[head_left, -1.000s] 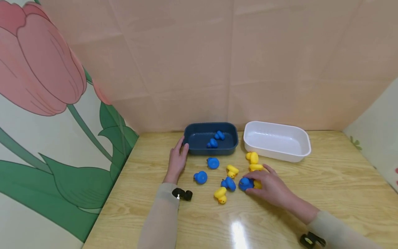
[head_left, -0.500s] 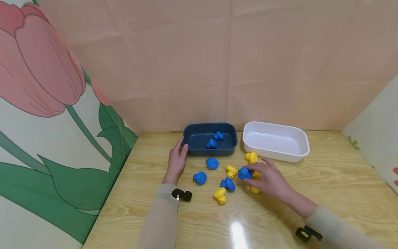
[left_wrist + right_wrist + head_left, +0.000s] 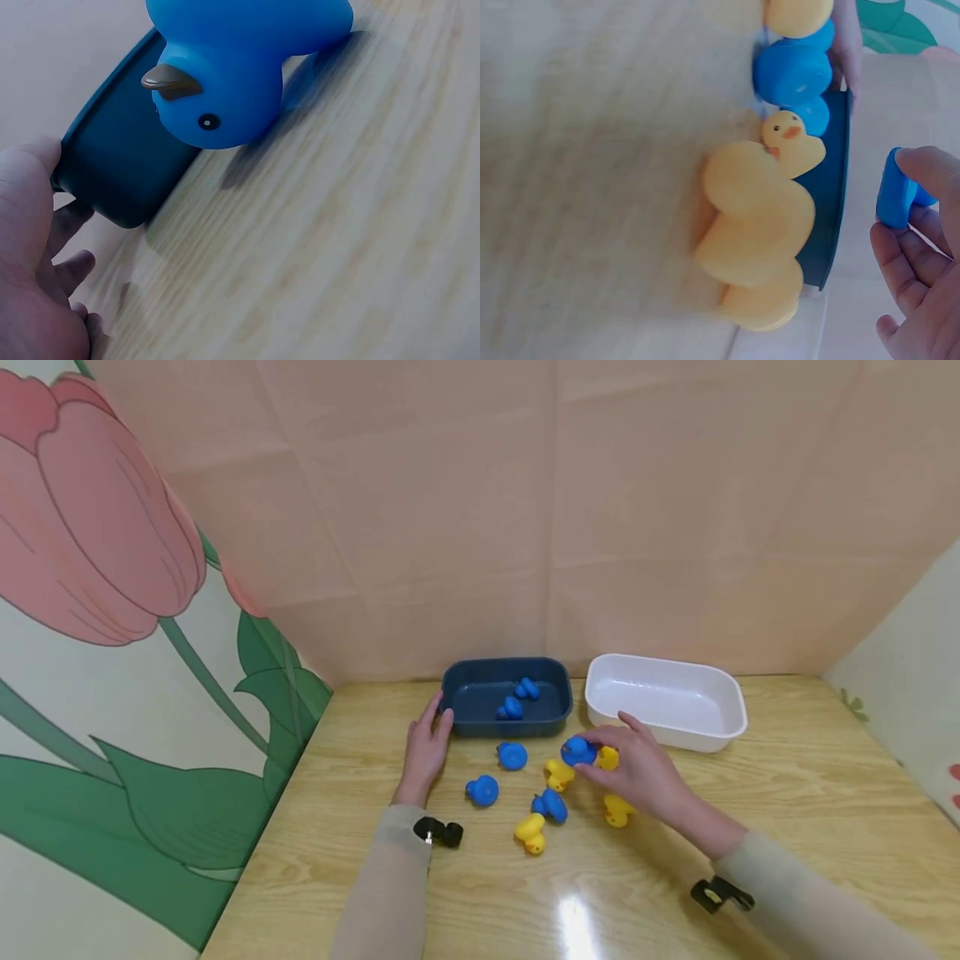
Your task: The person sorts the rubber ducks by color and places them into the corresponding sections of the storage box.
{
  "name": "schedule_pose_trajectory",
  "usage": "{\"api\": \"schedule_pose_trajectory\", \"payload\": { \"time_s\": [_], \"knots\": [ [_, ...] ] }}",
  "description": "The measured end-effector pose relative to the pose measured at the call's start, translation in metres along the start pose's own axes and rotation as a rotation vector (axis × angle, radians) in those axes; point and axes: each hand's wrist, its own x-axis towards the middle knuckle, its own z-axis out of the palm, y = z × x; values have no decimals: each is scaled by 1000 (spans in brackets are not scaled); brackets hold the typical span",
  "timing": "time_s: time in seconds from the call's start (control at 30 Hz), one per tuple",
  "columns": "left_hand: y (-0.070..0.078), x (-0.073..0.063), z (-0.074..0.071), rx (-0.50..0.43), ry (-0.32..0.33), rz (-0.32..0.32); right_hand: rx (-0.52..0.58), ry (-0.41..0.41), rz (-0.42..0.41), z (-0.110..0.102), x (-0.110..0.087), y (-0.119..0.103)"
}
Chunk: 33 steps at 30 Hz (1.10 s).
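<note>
My right hand (image 3: 637, 768) pinches a blue rubber duck (image 3: 577, 751) between thumb and fingers, raised off the table in front of the gap between two trays. In the right wrist view the held duck (image 3: 894, 191) shows clear of the tabletop. My left hand (image 3: 426, 752) touches the left end of a dark blue tray (image 3: 487, 727), its fingers fairly straight. Two blue ducks (image 3: 511, 708) lie in that tray. Loose on the table are several blue ducks (image 3: 482, 791) and yellow ducks (image 3: 531, 833). Another yellow duck (image 3: 607, 758) is partly hidden behind the right hand.
A white tray (image 3: 667, 727) stands right of the dark one, with no ducks visible inside. Both trays sit at the back of the wooden table (image 3: 300, 860), by a draped pink cloth (image 3: 450, 527). A tulip-patterned wall (image 3: 112, 710) borders the left side.
The right hand has lifted the blue duck from beside the yellow ones and carried it up, away from me and slightly left. The left hand stays at the dark tray.
</note>
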Motion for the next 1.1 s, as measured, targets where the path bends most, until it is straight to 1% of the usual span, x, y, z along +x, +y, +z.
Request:
{"api": "schedule_pose_trajectory", "payload": {
  "time_s": [0.2,0.43,0.57,0.87,1.1],
  "knots": [
    [0,-1,0,9,-3,-5,1,10,17,-2,18,-3],
    [-2,-1,1,22,8,0,-8,65,1,0,37,-5],
    [-1,-1,1,20,9,4,-16,83,6,1,47,-3],
    [-1,-1,1,21,7,8,-32,89,49,5,65,3],
    [0,-2,1,15,9,8,-8,87,86,8,75,4]
  ]
}}
